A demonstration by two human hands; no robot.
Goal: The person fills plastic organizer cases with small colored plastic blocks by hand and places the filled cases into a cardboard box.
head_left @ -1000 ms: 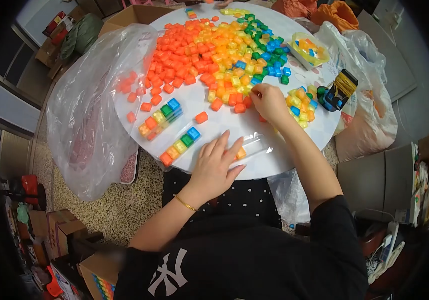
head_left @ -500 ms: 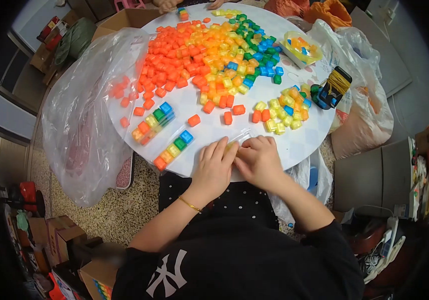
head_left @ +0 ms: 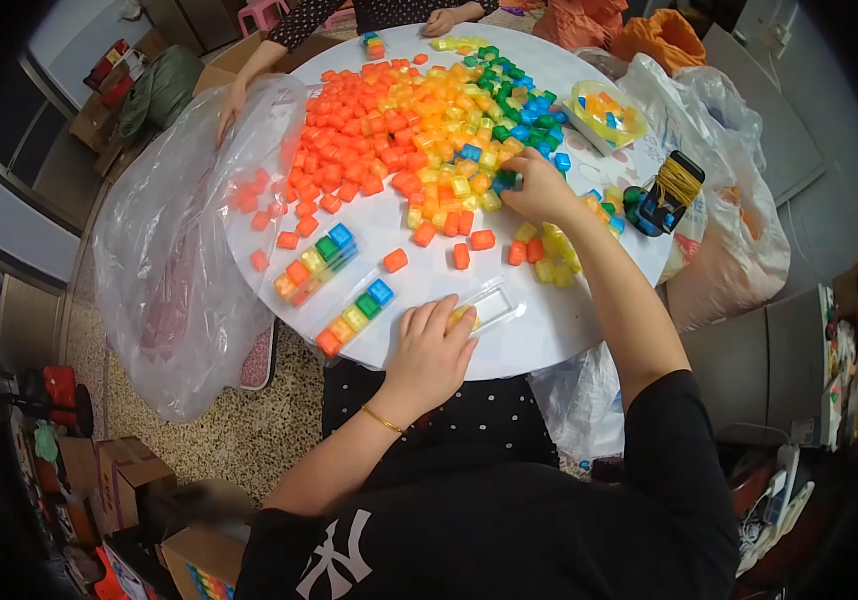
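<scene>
My left hand (head_left: 431, 350) rests at the table's near edge, fingers curled over the left end of a clear plastic case (head_left: 494, 305). A yellow block (head_left: 464, 318) shows in the case by my fingertips; the right part of the case holds no block. My right hand (head_left: 541, 190) is at the right side of the block pile (head_left: 399, 130), thumb and fingers around a green block (head_left: 505, 181), partly hidden. Left of my left hand lies a row of orange, yellow, green and blue blocks (head_left: 355, 317). Another such row (head_left: 316, 263) is beyond it.
A smaller cluster of yellow blocks (head_left: 556, 260) lies under my right forearm. A yellow bowl (head_left: 606, 115) with blocks and a dark holder wound with yellow cord (head_left: 671, 192) stand at the right. Clear plastic sheeting (head_left: 174, 260) hangs off the left edge. Across the table, a co-worker's hand (head_left: 232, 108) touches it.
My right hand has left the clear case and moved up and right to the pile. My left hand stays on the case. The co-worker's arm has reached out to the plastic sheeting.
</scene>
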